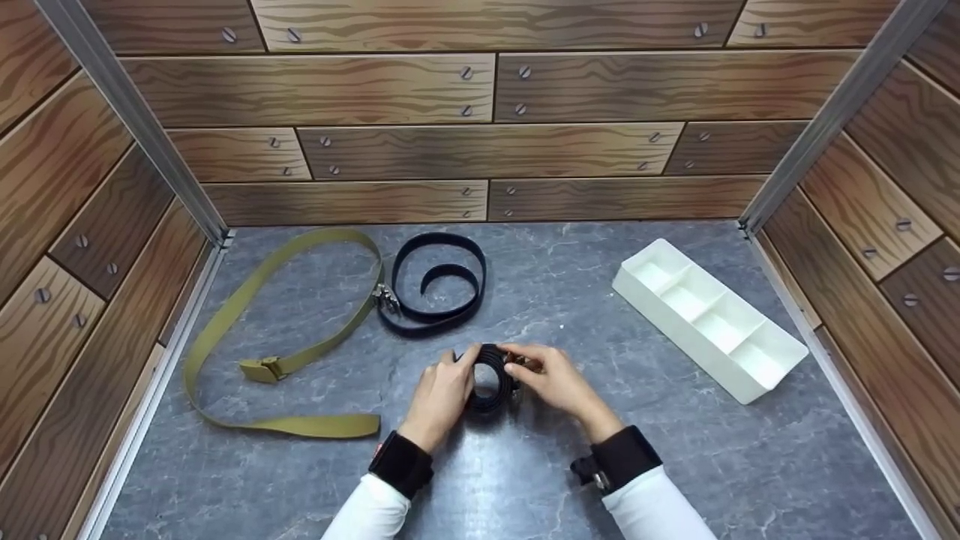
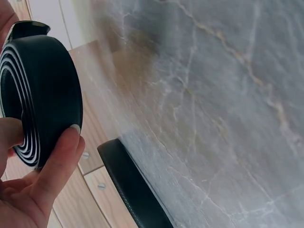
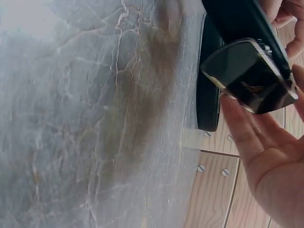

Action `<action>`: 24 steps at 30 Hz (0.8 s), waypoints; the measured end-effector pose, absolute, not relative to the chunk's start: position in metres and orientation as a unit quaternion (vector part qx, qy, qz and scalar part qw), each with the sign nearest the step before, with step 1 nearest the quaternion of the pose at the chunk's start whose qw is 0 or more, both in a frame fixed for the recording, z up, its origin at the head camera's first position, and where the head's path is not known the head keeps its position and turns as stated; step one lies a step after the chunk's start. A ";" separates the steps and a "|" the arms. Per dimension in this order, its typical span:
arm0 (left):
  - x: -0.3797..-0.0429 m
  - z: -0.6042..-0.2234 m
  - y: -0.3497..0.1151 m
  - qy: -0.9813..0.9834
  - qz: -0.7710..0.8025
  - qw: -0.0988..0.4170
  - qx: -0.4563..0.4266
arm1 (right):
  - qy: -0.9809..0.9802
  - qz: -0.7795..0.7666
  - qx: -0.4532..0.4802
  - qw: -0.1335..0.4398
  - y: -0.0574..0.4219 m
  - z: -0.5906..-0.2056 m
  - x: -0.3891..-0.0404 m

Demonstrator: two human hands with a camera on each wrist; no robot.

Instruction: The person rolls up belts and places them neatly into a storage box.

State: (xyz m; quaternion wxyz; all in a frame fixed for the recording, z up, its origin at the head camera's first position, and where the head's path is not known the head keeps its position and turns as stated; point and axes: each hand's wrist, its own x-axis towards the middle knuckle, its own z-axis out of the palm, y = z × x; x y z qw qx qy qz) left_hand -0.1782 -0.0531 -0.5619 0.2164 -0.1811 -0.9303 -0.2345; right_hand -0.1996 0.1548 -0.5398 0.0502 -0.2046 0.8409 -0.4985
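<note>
A rolled-up black belt (image 1: 488,402) is held between both hands, its layers wound in a tight coil. My left hand (image 1: 441,394) grips the left side of the coil, and in the left wrist view the thumb reaches into the hollow while fingers (image 2: 59,164) lie on the outer layer. My right hand (image 1: 559,382) holds the buckle end on the right, with fingers under the shiny dark buckle (image 3: 251,78). Behind the hands, a second black belt (image 1: 480,281) lies loosely curled on the table, its metal buckle (image 1: 385,298) at the left.
An olive webbing belt (image 1: 217,319) with a matching buckle (image 1: 260,369) lies in a wide loop on the left. To the right stands a white tray (image 1: 686,349) split into several compartments. Wood-patterned walls (image 1: 480,154) enclose the grey marbled table (image 1: 697,465).
</note>
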 end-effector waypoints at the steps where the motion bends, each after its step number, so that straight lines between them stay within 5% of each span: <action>1: -0.178 -0.561 -0.053 -0.928 -0.239 0.220 -0.180 | 0.839 -0.502 -0.206 0.046 0.154 -0.539 -0.199; 24: -0.184 -0.551 -0.050 -0.906 -0.327 0.198 -0.179 | 0.894 -0.383 -0.183 -0.143 0.121 -0.520 -0.176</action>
